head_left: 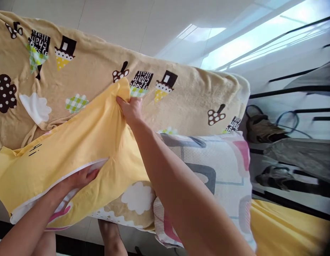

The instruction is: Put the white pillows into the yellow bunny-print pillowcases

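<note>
A yellow pillowcase (82,131) with small black "Hi" lettering is spread over the bed, its white-edged opening facing me. My right hand (133,109) is closed on its upper right corner and lifts the cloth a little. At the opening, my left hand (83,176) reaches in between the layers; its thumb stands apart from the fingers, whose tips are partly hidden by the fabric. Under my right forearm lies a pillow (226,156) with a white, grey and pink pattern, touching nothing but the bed and the blanket around it.
A tan printed blanket (188,96) covers the bed. At the right, a black metal rack (293,89) holds shoes (268,129) and grey items. More yellow cloth (284,227) lies at the lower right. Pale floor tiles (114,21) show beyond the bed.
</note>
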The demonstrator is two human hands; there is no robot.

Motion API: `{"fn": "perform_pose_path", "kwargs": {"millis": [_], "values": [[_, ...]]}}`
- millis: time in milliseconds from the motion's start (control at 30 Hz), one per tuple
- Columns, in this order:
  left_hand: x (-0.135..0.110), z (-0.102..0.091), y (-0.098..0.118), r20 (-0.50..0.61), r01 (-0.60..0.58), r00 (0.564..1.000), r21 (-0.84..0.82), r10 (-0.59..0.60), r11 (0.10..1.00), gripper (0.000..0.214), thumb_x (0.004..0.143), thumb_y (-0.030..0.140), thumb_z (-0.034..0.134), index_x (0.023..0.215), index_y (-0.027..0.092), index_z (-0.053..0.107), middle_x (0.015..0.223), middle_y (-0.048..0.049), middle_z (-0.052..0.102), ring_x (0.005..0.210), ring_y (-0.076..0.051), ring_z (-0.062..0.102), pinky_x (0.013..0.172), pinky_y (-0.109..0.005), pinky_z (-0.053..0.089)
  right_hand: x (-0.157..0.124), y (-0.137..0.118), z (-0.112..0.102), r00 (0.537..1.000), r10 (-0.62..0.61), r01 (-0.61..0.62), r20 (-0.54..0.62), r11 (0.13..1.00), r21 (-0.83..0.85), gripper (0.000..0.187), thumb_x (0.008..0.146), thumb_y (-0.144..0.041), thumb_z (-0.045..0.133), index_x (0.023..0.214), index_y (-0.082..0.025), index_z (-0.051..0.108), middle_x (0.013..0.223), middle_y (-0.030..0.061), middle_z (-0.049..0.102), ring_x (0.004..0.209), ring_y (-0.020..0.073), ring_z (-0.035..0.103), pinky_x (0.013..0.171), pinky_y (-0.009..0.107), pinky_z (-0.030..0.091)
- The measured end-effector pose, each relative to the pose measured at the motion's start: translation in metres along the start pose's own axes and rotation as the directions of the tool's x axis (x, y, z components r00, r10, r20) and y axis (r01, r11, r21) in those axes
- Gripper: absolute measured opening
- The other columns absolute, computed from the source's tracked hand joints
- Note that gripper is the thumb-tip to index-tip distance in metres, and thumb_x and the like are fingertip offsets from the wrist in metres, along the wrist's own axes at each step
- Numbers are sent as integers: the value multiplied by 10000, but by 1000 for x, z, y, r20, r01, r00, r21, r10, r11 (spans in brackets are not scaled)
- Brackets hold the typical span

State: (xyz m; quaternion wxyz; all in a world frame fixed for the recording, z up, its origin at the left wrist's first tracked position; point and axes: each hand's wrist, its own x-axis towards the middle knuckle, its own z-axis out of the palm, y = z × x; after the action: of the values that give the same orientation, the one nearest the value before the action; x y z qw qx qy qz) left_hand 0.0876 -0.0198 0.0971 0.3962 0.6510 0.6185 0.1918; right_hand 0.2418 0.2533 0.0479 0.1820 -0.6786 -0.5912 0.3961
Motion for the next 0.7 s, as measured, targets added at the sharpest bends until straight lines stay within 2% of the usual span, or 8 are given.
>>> {"fn": "perform_pose_path", "kwargs": {"millis": [67, 167, 233, 267, 300, 367, 533, 700], "values": [[-3, -2, -1, -7, -16, 1000, 68, 16, 998, 503, 855, 483, 596, 1327, 317, 548, 1258, -46, 663, 1329, -288, 481, 1101, -450, 447, -15, -11, -9, 999, 39, -40, -24, 998, -43, 218, 835, -380, 570, 908, -183, 629, 904, 102, 643, 867, 255, 611, 770, 409, 515], [-4, -10, 5, 65, -100, 993, 99, 94, 990, 557, 840, 440, 613, 1368, 285, 529, 1318, -57, 627, 1327, -305, 479, 1120, -455, 424, -91, -21, -39, 975, -215, 207, -54, 970, -127, 181, 828, -292, 592, 989, -210, 584, 1090, 129, 613, 948, 246, 585, 859, 413, 485], [-4, -18, 11, 122, -181, 978, 84, 170, 980, 503, 869, 343, 555, 1368, 278, 543, 1331, -52, 620, 1271, -287, 536, 1106, -433, 435, -160, -21, -58, 864, -502, 504, 41, 856, -114, 82, 872, -192, 498, 919, -233, 552, 922, 77, 633, 851, 210, 589, 765, 358, 490], [-3, -23, 13, 135, -197, 973, 66, 187, 978, 470, 881, 289, 512, 1347, 275, 567, 1312, -49, 634, 1227, -271, 572, 1090, -416, 448, -192, -20, -64, 774, -600, 621, 200, 781, -64, 155, 861, -126, 460, 925, -238, 547, 880, 53, 640, 802, 195, 591, 716, 337, 487], [-1, -27, 16, 139, -184, 974, 37, 177, 982, 446, 886, 239, 467, 1310, 267, 601, 1275, -46, 658, 1179, -252, 604, 1071, -395, 463, -220, -17, -67, 673, -643, 705, 366, 708, -53, 202, 838, -93, 450, 942, -231, 552, 906, 53, 651, 773, 194, 588, 681, 337, 479], [1, -35, 23, 113, -70, 991, -57, 76, 996, 419, 870, 168, 403, 1173, 234, 684, 1138, -41, 719, 1066, -216, 656, 1010, -345, 503, -253, -11, -66, 568, -566, 767, 598, 628, -135, 199, 825, -100, 489, 971, -208, 570, 993, 74, 658, 787, 214, 597, 662, 356, 472], [7, -22, 45, 131, 190, 980, -415, -149, 890, 324, 784, 99, 343, 747, 178, 655, 758, -24, 699, 715, -142, 647, 702, -246, 549, -246, 1, -62, 509, -332, 778, 794, 572, -260, 228, 861, -386, 651, 972, -194, 600, 870, 38, 638, 731, 211, 611, 588, 334, 435], [13, 17, 46, 164, 105, 985, -385, -44, 917, 271, 783, 104, 343, 661, 181, 572, 649, -19, 605, 652, -142, 581, 671, -267, 508, -241, 6, -75, 327, -398, 904, 857, 396, -161, 199, 772, -340, 765, 819, -193, 638, 1034, 76, 642, 911, 227, 614, 684, 327, 447]]}}
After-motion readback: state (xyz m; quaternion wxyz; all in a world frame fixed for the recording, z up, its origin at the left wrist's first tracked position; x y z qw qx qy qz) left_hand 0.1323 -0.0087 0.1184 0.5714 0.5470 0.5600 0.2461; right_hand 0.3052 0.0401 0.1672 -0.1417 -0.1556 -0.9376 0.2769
